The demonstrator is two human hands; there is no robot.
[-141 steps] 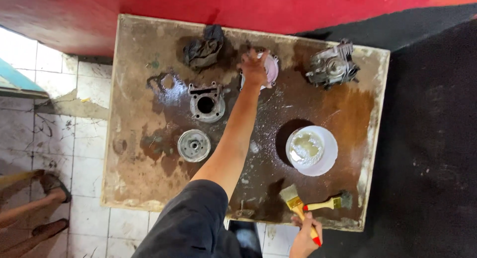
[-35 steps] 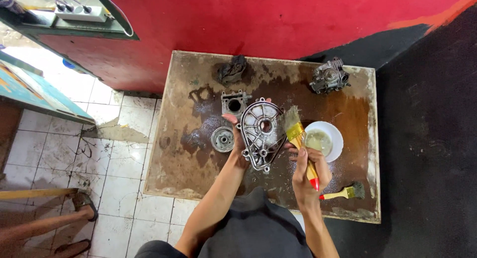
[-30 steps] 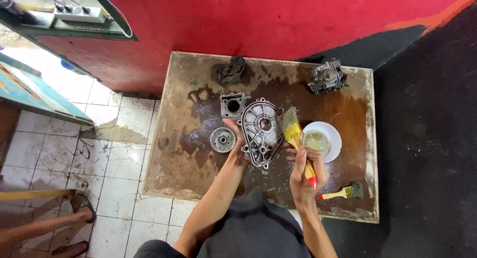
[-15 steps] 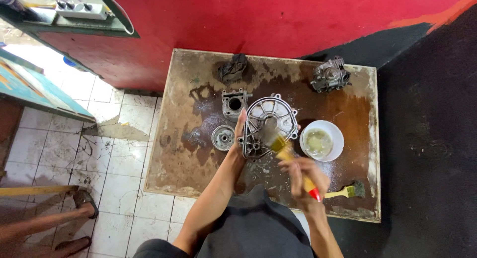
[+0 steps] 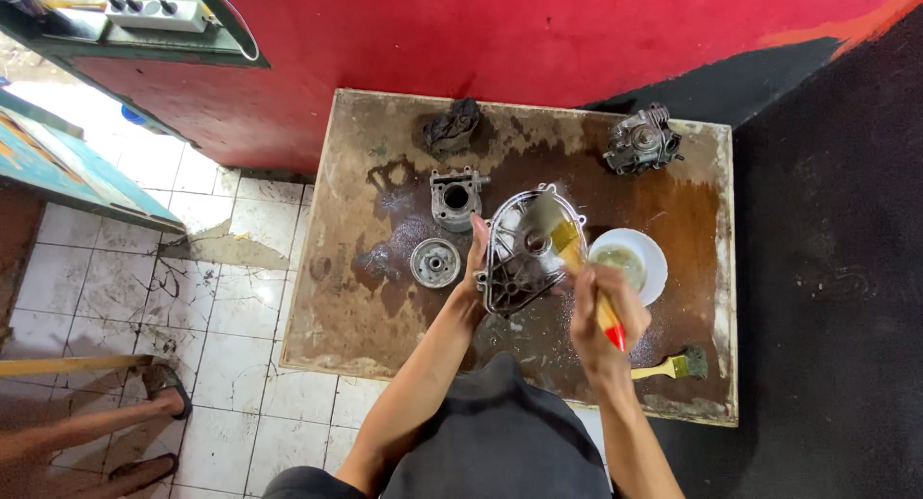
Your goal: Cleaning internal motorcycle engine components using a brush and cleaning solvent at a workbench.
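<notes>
Head view: left hand [image 5: 475,259] fingers clamp engine cover [image 5: 524,249] by edge, tilted above wet table [image 5: 385,297]. Right hand [image 5: 601,311] fingers wrapped on paintbrush [image 5: 567,249], bristles on cover. Risk: oily edge grip slips, cover drops onto white bowl [image 5: 630,265] just beside.

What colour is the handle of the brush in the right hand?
Yellow with a red tip, on the brush in the head view.

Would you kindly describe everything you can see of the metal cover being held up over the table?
The engine cover is a grey, grimy cast-metal piece, rounded at the top and narrower below, with ribs, bolt lugs along its rim and a round central opening. It is held tilted above the stained wooden table. The left hand grips its left edge, while the brush in the right hand touches its inner face.
</notes>
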